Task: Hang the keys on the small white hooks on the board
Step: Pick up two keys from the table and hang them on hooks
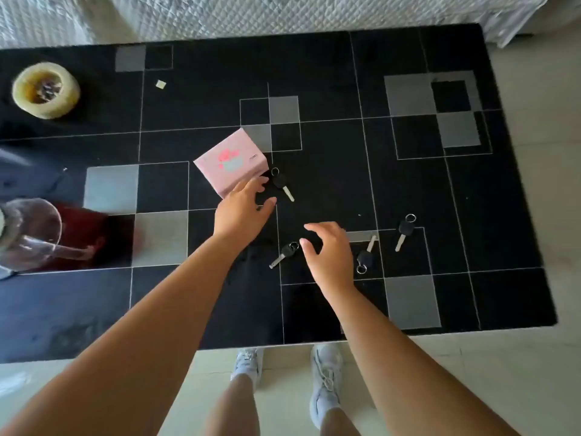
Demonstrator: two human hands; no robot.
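Observation:
Several black-headed keys with small rings lie flat on the black glass table (314,73). One key (282,183) rests just right of a pink box (231,163). My left hand (242,209) hovers open beside that box, fingers spread toward this key. Another key (284,254) lies near the front, with my right hand (330,256) open just right of it, thumb close to its ring. Two more sit further right: a key (366,254) partly behind my right hand and a key (404,231) beyond it. No board with white hooks is in view.
A roll of yellowish tape (45,89) sits at the far left. A clear glass vessel (28,234) stands at the left edge. A small pale square scrap (160,84) lies toward the back. A quilted bed cover (283,14) runs behind the table. My shoes (327,379) stand below its front edge.

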